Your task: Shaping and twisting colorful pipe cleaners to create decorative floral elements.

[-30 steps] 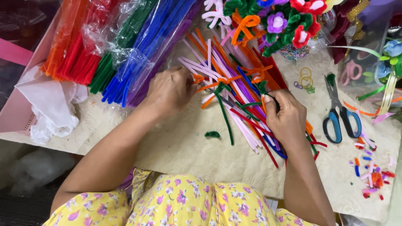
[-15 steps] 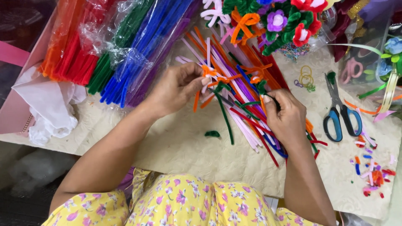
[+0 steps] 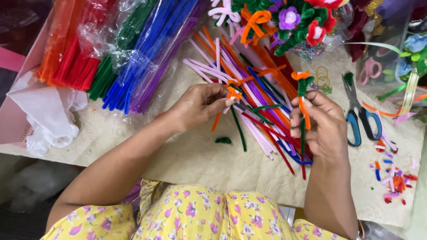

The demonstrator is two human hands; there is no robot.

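My left hand (image 3: 202, 106) pinches an orange pipe-cleaner piece (image 3: 232, 93) with a tail hanging down, above a loose pile of pipe cleaners (image 3: 249, 89) in pink, purple, orange, red and green. My right hand (image 3: 320, 124) holds upright a small pipe-cleaner flower stem (image 3: 303, 93), green and orange with an orange top. Both hands hover over a cream textured mat (image 3: 191, 155).
Plastic-wrapped bundles of orange, red, green, blue and purple pipe cleaners (image 3: 120, 49) lie at the top left. Blue-handled scissors (image 3: 358, 113) rest right of my right hand. A finished flower bouquet (image 3: 289, 20) stands at the top. Coloured scraps (image 3: 393, 175) and a white bag (image 3: 46, 113) lie nearby.
My right hand has lifted off the pile and now holds the green and orange stem upright. My left hand has raised the orange piece clear of the pile.
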